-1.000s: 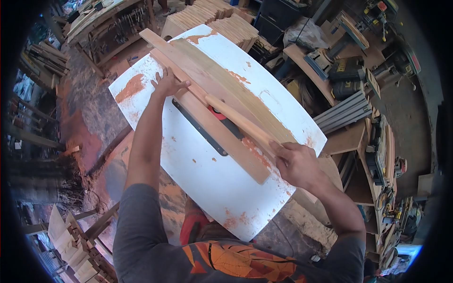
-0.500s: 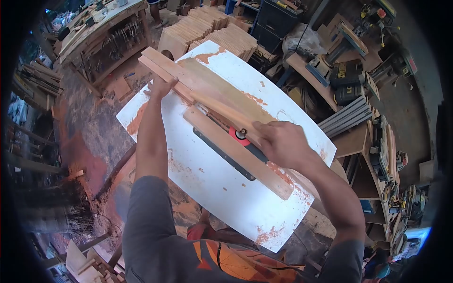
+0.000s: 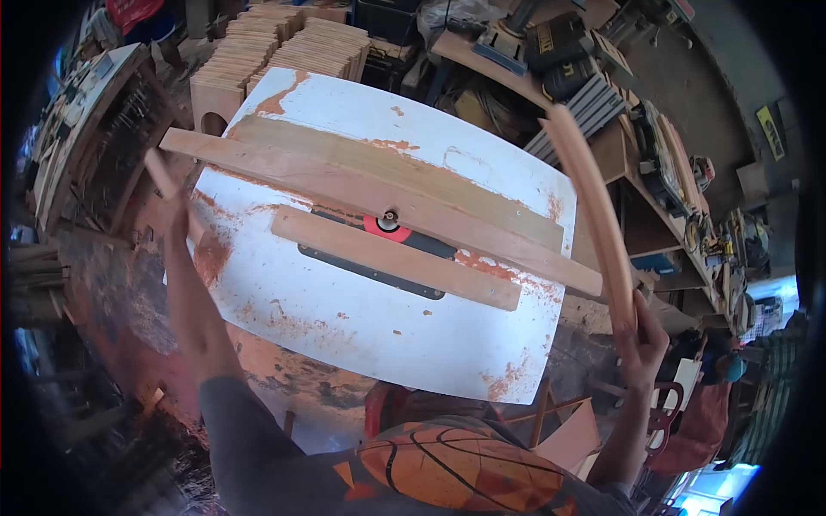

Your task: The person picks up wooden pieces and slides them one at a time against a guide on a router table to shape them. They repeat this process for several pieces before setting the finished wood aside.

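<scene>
- The right hand (image 3: 641,340) is closed on the lower end of a long, slightly curved strip of pale orange-brown wood (image 3: 587,176), which stands up at a tilt beyond the white table's right side.
- The left hand (image 3: 178,209) is at the opposite side, beside a light brown wooden piece (image 3: 160,175); motion blur hides the fingers, so whether they are clamped on it cannot be told.
- The two hands are well apart, with the table between them.
- The broad white table with bowed edges (image 3: 344,331) is strewn with reddish sawdust.
- Across it lies a long pinkish-brown plank (image 3: 284,175), its ends reaching past the tabletop, in front of a flat olive-brown board (image 3: 344,163).
- A shorter light brown plank (image 3: 396,258) lies nearer the person, partly over a black metal plate (image 3: 370,273).
- Between these two planks, a silver metal bit (image 3: 390,216) rises from a round red insert (image 3: 385,232).
- Beyond the far left edge stand rows of stacked, thin wooden pieces (image 3: 237,64).
- At upper left, a person in a red top (image 3: 138,10) stands near a cluttered wooden workbench (image 3: 90,129).
</scene>
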`<state>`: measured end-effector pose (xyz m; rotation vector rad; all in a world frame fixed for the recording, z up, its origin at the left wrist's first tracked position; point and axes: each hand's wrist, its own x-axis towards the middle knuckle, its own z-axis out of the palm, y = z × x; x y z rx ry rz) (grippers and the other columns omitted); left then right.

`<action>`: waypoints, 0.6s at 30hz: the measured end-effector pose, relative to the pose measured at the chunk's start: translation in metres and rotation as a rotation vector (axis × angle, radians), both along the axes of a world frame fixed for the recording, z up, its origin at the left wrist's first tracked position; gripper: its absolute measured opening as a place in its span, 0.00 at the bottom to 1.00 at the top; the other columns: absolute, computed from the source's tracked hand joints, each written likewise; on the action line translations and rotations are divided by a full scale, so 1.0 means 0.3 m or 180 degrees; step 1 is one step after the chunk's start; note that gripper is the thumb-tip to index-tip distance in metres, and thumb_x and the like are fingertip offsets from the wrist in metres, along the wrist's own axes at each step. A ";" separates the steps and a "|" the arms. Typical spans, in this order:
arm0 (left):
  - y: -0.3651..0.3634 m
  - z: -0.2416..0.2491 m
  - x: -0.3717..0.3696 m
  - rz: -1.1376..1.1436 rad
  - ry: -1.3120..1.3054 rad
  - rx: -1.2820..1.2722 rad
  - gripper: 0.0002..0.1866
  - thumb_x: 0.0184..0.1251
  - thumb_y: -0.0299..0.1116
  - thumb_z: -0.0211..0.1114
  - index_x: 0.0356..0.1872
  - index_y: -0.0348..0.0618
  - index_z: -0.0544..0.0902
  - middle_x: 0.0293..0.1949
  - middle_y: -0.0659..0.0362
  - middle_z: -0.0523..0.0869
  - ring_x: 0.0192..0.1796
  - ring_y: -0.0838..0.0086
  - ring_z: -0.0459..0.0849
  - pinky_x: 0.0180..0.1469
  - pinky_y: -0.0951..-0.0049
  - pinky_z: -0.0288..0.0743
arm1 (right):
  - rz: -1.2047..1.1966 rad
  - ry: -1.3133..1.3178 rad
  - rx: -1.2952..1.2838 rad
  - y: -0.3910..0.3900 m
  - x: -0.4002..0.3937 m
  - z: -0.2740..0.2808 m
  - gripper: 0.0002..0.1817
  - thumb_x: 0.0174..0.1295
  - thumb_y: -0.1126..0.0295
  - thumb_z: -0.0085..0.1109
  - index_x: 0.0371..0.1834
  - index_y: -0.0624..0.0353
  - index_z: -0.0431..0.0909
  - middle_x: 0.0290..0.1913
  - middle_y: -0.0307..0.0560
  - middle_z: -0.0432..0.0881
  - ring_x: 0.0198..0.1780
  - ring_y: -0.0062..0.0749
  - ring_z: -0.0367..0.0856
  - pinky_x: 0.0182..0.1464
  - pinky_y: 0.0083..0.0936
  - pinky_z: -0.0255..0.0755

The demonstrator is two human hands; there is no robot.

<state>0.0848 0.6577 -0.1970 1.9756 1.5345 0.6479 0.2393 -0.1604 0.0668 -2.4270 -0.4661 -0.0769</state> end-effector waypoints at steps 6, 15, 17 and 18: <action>-0.166 0.045 -0.484 -0.0813 -0.2889 -0.0524 0.25 0.77 0.43 0.57 0.63 0.30 0.79 0.53 0.49 0.85 0.50 0.64 0.84 0.54 0.66 0.78 | -0.1059 0.0157 0.1253 -0.228 -0.072 -0.206 0.36 0.69 0.71 0.62 0.76 0.75 0.60 0.53 0.52 0.85 0.51 0.27 0.82 0.52 0.21 0.75; -0.704 0.335 -0.620 0.1963 -0.1679 0.0049 0.32 0.72 0.56 0.65 0.53 0.29 0.82 0.44 0.51 0.84 0.46 0.66 0.81 0.55 0.64 0.76 | -0.1877 0.0549 0.1951 -0.373 -0.138 -0.426 0.35 0.64 0.65 0.67 0.72 0.66 0.66 0.41 0.42 0.80 0.29 0.20 0.78 0.27 0.17 0.73; -0.726 0.361 -0.616 0.1810 -0.1771 0.0268 0.31 0.72 0.54 0.65 0.53 0.29 0.81 0.44 0.52 0.84 0.45 0.66 0.81 0.54 0.65 0.76 | -0.1831 0.0728 0.2165 -0.370 -0.143 -0.429 0.29 0.63 0.66 0.68 0.64 0.64 0.68 0.36 0.39 0.77 0.25 0.17 0.74 0.24 0.16 0.69; -0.746 0.378 -0.616 0.1681 -0.1959 0.0491 0.29 0.73 0.52 0.65 0.52 0.29 0.80 0.44 0.52 0.83 0.45 0.67 0.81 0.54 0.65 0.76 | -0.1923 0.0783 0.2142 -0.361 -0.132 -0.425 0.30 0.62 0.67 0.68 0.65 0.65 0.67 0.36 0.39 0.76 0.25 0.17 0.74 0.24 0.16 0.69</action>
